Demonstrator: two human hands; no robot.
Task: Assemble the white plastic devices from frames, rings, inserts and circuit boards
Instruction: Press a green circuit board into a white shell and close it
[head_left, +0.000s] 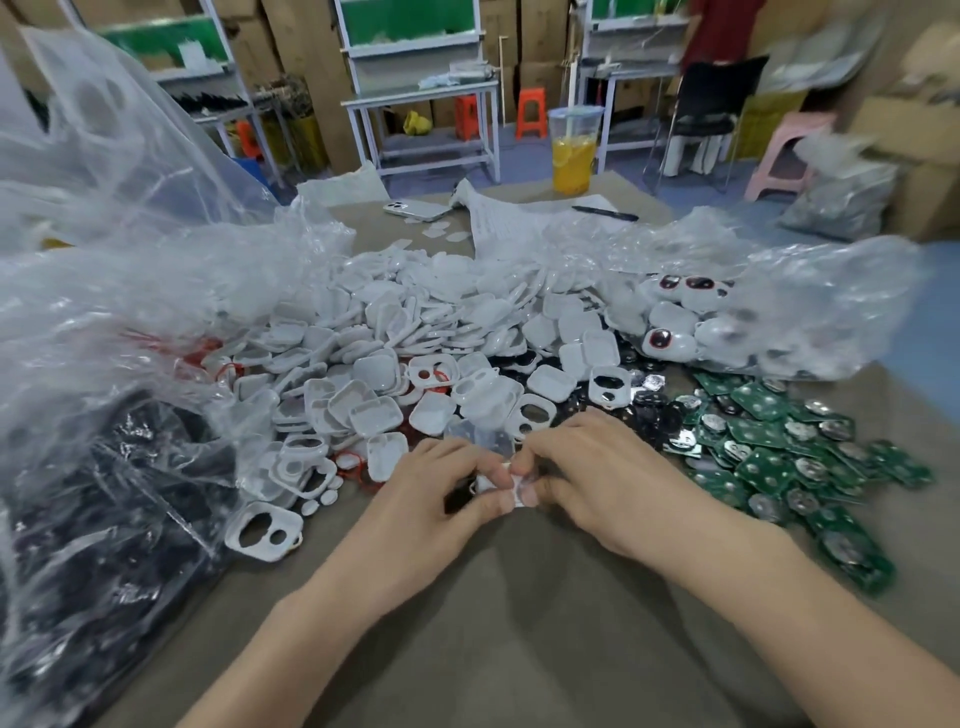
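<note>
Both hands meet at the table's middle over one small white plastic device (497, 483). My left hand (441, 499) pinches its left side, thumb on top. My right hand (587, 467) pinches the right side, and the fingers hide most of the piece. A big heap of white frames and covers (405, 343) lies just beyond the hands. One white frame with two holes (264, 530) sits apart at the left. Green circuit boards (789, 447) are spread to the right. Black inserts (644, 400) lie between the heap and the boards.
A clear bag of black parts (104, 509) fills the left side. Another clear bag with finished white pieces (727, 322) lies at the right rear. A cup of yellow drink (574, 150), a phone (415, 209), a pen (605, 213) and paper stand at the far edge.
</note>
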